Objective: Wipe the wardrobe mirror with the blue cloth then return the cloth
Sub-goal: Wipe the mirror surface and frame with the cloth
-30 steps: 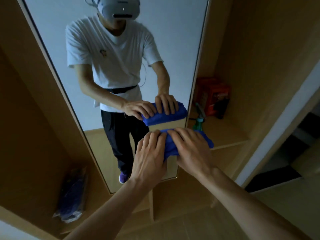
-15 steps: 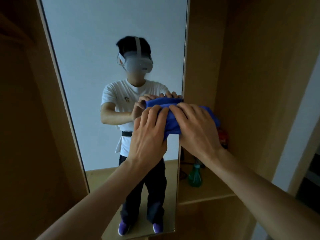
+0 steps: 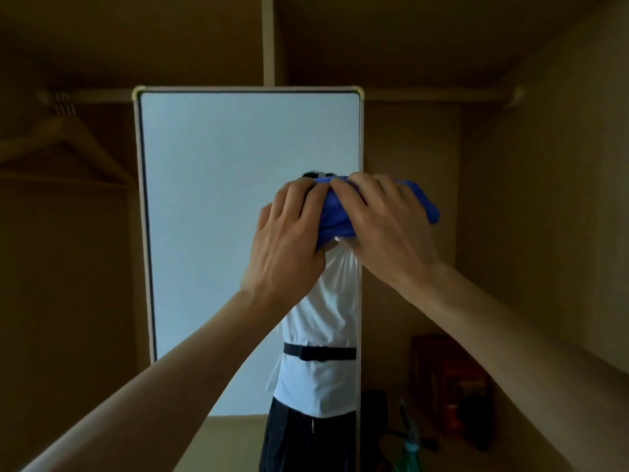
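Left hand [image 3: 286,240], right hand [image 3: 384,226] higher on mirror [image 3: 221,199], blue cloth [image 3: 335,216] under fingers [image 3: 299,195]

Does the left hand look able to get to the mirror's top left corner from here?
Probably yes. The left hand grips the blue cloth at the right edge of the mirror, and only bare glass lies between it and that corner.

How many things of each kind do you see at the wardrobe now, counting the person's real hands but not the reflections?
Hands: 2 (left hand, right hand)
blue cloth: 1
mirror: 1
wooden hanger: 1
red box: 1
green spray bottle: 1
Total: 7
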`<state>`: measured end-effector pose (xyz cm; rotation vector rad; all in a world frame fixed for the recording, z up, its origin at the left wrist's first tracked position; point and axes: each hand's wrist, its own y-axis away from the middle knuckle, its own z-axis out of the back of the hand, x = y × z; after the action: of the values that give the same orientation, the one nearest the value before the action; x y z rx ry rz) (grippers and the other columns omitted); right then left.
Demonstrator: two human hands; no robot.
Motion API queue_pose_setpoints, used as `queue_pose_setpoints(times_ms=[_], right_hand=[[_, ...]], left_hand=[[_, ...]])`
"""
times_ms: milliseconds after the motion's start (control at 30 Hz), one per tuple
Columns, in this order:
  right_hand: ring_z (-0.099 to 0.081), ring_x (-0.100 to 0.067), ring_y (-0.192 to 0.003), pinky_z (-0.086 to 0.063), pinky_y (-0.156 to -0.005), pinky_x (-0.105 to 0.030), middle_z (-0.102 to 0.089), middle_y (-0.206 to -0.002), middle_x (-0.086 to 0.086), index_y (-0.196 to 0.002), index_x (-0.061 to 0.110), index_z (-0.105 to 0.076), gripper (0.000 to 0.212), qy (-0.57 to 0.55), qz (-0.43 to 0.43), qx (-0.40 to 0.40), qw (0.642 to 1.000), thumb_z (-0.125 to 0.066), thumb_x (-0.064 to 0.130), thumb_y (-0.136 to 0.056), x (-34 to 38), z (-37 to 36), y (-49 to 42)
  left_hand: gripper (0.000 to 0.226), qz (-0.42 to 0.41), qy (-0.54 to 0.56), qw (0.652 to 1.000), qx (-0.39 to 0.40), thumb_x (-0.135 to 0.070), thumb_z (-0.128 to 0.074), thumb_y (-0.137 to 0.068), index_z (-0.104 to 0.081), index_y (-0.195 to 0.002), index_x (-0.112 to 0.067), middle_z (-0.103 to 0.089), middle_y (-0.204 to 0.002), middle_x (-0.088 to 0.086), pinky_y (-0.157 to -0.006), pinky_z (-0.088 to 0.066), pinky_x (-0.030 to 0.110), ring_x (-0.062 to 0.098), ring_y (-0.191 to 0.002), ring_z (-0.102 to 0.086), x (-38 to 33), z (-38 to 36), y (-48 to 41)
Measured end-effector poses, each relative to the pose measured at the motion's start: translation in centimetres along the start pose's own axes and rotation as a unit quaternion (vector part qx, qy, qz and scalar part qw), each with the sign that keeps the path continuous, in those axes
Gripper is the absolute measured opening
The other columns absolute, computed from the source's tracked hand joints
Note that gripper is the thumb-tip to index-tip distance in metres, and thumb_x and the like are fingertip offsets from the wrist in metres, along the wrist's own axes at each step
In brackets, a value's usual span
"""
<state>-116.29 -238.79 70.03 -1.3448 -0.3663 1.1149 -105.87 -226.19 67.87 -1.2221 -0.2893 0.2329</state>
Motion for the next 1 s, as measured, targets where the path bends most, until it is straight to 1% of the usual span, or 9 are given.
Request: queue_pose_setpoints(times_ms=[67, 167, 267, 433, 600, 800, 1000], right_hand=[[-0.054, -0.030, -0.117, -0.044, -0.096, -0.042, -0.055, -0.134, -0.009, -0.143, 0.014, -0.046, 0.059, 0.015, 0.008, -0.014, 1.000, -0.063, 0.025, -0.088, -0.9, 0.5, -2.4], [-0.054, -0.031, -0.118, -0.043, -0.098, -0.043, -0.054, -0.136, -0.011, -0.144, 0.015, -0.044, 0.057, 0.036, 0.009, -0.034, 0.999, -0.060, 0.020, -0.089, -2.3, 1.1, -5.5], [-0.052, -0.032, -0.120, -0.041, -0.101, -0.044, -0.052, -0.138, -0.012, -0.145, 0.015, -0.042, 0.056, 0.050, 0.004, -0.044, 0.998, -0.057, 0.019, -0.092, -3.3, 1.4, -8.0], [-0.053, -0.030, -0.117, -0.040, -0.099, -0.042, -0.054, -0.134, -0.009, -0.145, 0.017, -0.042, 0.061, 0.077, 0.008, -0.056, 0.995, -0.064, 0.018, -0.088, -4.2, 0.9, -11.3], [-0.055, -0.029, -0.113, -0.040, -0.097, -0.041, -0.056, -0.130, -0.007, -0.144, 0.019, -0.044, 0.062, 0.070, -0.004, -0.076, 0.995, -0.067, 0.015, -0.086, -3.8, -0.5, -13.0], [-0.054, -0.030, -0.118, -0.040, -0.100, -0.043, -0.058, -0.132, -0.007, -0.141, 0.017, -0.049, 0.063, 0.050, -0.002, -0.103, 0.993, -0.067, 0.010, -0.082, -4.4, -1.8, -12.7], [-0.053, -0.027, -0.121, -0.038, -0.103, -0.042, -0.059, -0.133, -0.004, -0.141, 0.020, -0.051, 0.062, 0.022, -0.013, -0.096, 0.995, -0.068, 0.013, -0.081, -4.3, -2.1, -12.7]], left_hand=[[0.072, 0.006, -0.002, 1.000, -0.014, -0.021, -0.077, -0.077, -0.049, -0.143, -0.010, -0.050, -0.141, 0.007, -0.099, -0.043, 0.039, 0.027, -0.129, -0.047, 0.2, 0.4, -2.3], [0.072, 0.009, -0.004, 0.999, -0.036, -0.016, -0.074, -0.079, -0.046, -0.145, -0.011, -0.048, -0.144, 0.006, -0.103, -0.043, 0.038, 0.025, -0.134, -0.044, 0.5, 0.8, -5.7], [0.071, -0.008, -0.017, 0.999, -0.046, -0.012, -0.072, -0.080, -0.045, -0.145, -0.008, -0.048, -0.146, 0.008, -0.103, -0.043, 0.040, 0.027, -0.136, -0.043, 0.9, 1.2, -8.5], [0.066, -0.022, -0.056, 0.997, -0.055, -0.016, -0.069, -0.087, -0.043, -0.147, -0.010, -0.046, -0.150, 0.007, -0.108, -0.040, 0.038, 0.026, -0.140, -0.040, 2.4, 1.3, -11.9], [0.065, -0.020, -0.062, 0.996, -0.057, -0.011, -0.068, -0.087, -0.043, -0.147, -0.011, -0.045, -0.150, 0.006, -0.110, -0.039, 0.040, 0.026, -0.143, -0.037, 3.8, 1.1, -13.4], [0.064, -0.027, -0.060, 0.996, -0.052, -0.014, -0.071, -0.085, -0.046, -0.143, -0.010, -0.048, -0.148, 0.008, -0.109, -0.041, 0.041, 0.028, -0.139, -0.041, 4.3, -0.1, -13.2], [0.061, -0.018, -0.051, 0.997, -0.057, -0.012, -0.072, -0.083, -0.049, -0.139, -0.010, -0.052, -0.143, 0.008, -0.106, -0.042, 0.041, 0.029, -0.133, -0.046, 4.3, -0.3, -13.0]])
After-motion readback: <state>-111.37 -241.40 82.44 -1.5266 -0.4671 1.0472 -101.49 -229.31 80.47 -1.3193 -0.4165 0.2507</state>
